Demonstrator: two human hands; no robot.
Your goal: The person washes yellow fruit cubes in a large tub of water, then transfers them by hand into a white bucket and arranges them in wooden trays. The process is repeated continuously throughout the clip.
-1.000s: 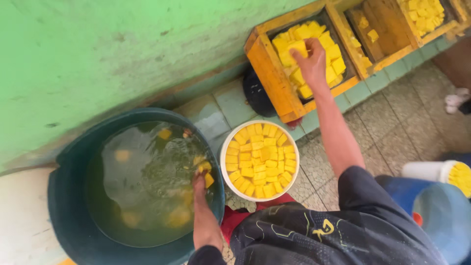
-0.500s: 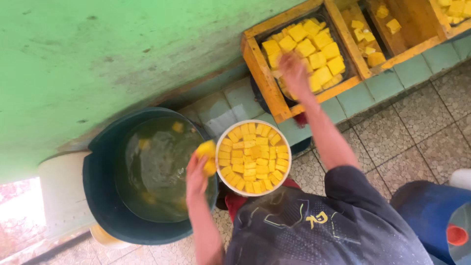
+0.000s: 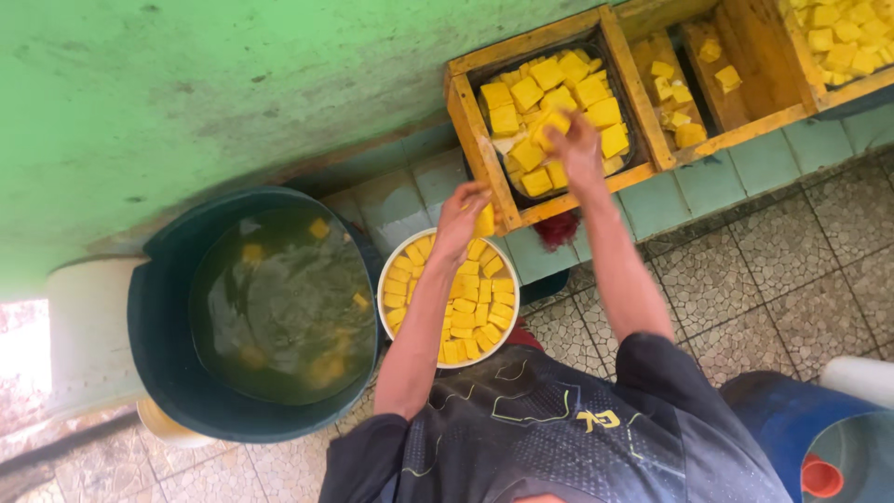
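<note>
Your left hand (image 3: 461, 216) is pinched shut on a yellow block (image 3: 485, 221), hanging over the far rim of the white bowl (image 3: 389, 275). The block sits at the fingertips, on the side toward the wooden crate (image 3: 463, 110), and looks roughly upright. I can't tell its long axis for sure, as the fingers cover part of it.

Your right hand (image 3: 575, 149) is inside the near-left compartment of the crate, curled over another yellow cube (image 3: 551, 124) on top of the pile. It looks gripped, but the palm hides the contact, so treat that as likely, not certain.

Key relation: the bowl lies directly under and just toward you from the left hand, and the crate lies just beyond it. The left hand is nearer the bowl, the right nearer the crate.

The bowl is packed with flat rows of yellow pieces; the free room is at its far edge, under the held block. The dark tub (image 3: 158, 354) of murky water sits to the bowl's left on the tiled floor (image 3: 745, 270), touching or nearly touching it, with a few yellow pieces floating in it.

Versus half a second ago:
- The left hand was at the tub-side rim of the bowl with a block. It's now across at the far rim, close to the crate.
- The right hand was already over the same crate compartment. Little change there.
- The view has shifted slightly, so some of the apparent move is head motion.
</note>
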